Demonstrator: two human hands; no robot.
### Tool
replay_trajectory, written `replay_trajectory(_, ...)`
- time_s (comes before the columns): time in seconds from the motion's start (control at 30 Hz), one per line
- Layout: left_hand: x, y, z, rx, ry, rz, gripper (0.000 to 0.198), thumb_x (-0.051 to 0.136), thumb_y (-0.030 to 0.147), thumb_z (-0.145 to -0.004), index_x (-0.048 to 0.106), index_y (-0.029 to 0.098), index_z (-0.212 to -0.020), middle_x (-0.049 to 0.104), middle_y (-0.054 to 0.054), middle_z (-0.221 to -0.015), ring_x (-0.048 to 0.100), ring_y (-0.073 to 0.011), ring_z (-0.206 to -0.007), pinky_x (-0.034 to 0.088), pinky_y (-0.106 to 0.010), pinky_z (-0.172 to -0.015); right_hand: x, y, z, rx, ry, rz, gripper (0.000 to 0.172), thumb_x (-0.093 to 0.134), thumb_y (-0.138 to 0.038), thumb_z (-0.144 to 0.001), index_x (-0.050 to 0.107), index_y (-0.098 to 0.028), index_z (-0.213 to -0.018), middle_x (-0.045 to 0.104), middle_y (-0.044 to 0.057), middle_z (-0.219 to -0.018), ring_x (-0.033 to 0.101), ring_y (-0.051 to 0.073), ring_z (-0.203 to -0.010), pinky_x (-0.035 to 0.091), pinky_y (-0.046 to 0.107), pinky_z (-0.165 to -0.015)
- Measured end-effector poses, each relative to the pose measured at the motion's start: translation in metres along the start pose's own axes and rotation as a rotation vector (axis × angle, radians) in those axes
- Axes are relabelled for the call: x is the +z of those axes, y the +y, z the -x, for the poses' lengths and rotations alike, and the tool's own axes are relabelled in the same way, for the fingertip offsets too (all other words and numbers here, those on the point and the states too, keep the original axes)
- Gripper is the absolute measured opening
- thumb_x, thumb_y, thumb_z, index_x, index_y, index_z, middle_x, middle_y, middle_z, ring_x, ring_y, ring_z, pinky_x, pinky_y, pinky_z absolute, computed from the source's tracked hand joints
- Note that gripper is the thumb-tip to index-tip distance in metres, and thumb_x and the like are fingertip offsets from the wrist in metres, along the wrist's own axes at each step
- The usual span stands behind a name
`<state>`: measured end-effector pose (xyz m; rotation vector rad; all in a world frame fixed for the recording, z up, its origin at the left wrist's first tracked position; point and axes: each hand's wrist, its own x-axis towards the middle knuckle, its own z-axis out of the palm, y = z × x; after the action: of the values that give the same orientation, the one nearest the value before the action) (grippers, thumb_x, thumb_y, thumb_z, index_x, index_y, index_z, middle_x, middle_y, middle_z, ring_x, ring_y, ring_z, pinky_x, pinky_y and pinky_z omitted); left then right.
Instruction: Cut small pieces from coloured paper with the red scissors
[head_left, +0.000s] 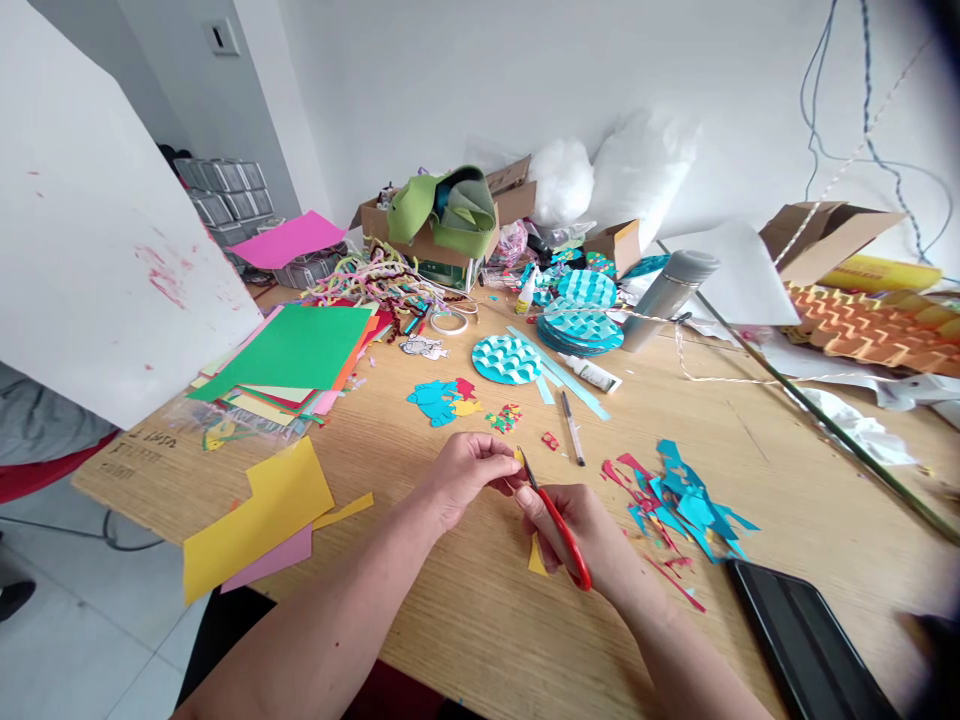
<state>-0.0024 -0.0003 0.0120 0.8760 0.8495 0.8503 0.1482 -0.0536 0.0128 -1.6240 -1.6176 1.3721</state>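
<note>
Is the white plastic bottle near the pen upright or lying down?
Lying down: the white plastic bottle rests lengthwise on the wooden tabletop.

From my end I see a pale wood-grained worktop (465, 590), with dark handwriting near its left edge. At that side I make out a stack of coloured paper (289, 345), green uppermost, and nearer me a yellow sheet (262, 520) partly covering a pink one (281, 560). Toward the middle lie blue, red and yellow paper cut-outs (436, 402), a round blue patterned disc (506, 358), a white glue tube (598, 376) and a pen (572, 430). Farther back stands a grey flask (667, 300). To the right I get loose blue and red scraps (686, 500), with a black dark-screened device (806, 635) just beside them.
</note>
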Motion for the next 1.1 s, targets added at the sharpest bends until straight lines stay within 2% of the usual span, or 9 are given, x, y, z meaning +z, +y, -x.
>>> replay_trajectory(0.2,0.0002,-0.0004,0.0009,0.003,-0.009,-0.025,0.017,0.071,0.025,-0.054,0.061,0.012,-0.06,0.065,-0.002,-0.059,0.057,-0.0109,-0.054,0.047,-0.026,-0.06,-0.0014,-0.0004,0.0014,-0.011,-0.011,-0.006,0.051,0.052,-0.062,-0.083,0.053,-0.016,-0.059,0.053,-0.001,-0.038,0.046,0.008,-0.033,0.032,0.017,-0.037)
replay_trajectory(0.67,-0.0012,-0.0012,-0.0003,-0.008,0.003,-0.014,0.017,0.071,0.025,-0.054,0.062,0.013,-0.063,0.067,-0.003,-0.06,0.06,-0.0128,-0.056,0.046,-0.027,-0.06,-0.0006,0.0025,-0.0007,0.002,-0.011,-0.008,0.053,0.052,-0.064,-0.082,0.052,-0.017,-0.057,0.051,-0.002,-0.035,0.044,0.009,-0.03,0.029,0.018,-0.035)
replay_trajectory(1.1,-0.0014,-0.0014,0.0002,-0.011,-0.006,-0.046,0.019,0.073,0.026,-0.054,0.062,0.013,-0.063,0.066,-0.003,-0.059,0.058,-0.0111,-0.053,0.045,-0.025,-0.06,-0.0008,-0.0001,0.0006,0.005,-0.013,0.008,0.053,0.052,-0.064,-0.081,0.051,-0.017,-0.057,0.051,-0.002,-0.037,0.043,0.008,-0.031,0.029,0.018,-0.035)
